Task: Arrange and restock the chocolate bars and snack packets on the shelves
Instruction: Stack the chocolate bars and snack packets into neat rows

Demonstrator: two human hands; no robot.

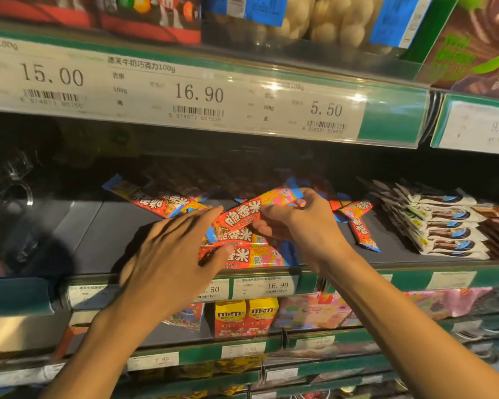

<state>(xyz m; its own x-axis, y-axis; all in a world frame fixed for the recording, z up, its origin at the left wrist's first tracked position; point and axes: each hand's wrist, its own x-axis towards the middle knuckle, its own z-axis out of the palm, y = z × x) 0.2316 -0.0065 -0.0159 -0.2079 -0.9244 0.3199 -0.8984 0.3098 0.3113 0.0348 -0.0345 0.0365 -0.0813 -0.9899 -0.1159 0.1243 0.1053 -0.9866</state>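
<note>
In the head view, the right hand [296, 223] at centre frame pinches a red bar [252, 210] between curled fingers and thumb, holding it tilted, its right end higher, just above a stack [242, 251] of like red bars lying at the front edge of the dark shelf [104, 231]. The left hand [173, 254], left of centre, lies flat with straight, spread fingers; its fingertips touch the left end of the held bar and the top of the stack, so this grip is open, closed round nothing. More red bars lie loose on the shelf: one group [156, 198] behind the left hand, another bar [363, 231] to the right of the right hand, lying askew. At the right edge of the frame a row of white packets [441, 226] leans in overlapping layers. Across the upper frame runs a price strip [199, 96] with tags reading 15.00, 16.90 and 5.50. Below the hands, on the next shelf down, stand yellow boxes [247, 316] beside pink packets [311, 311] at lower centre.
</note>
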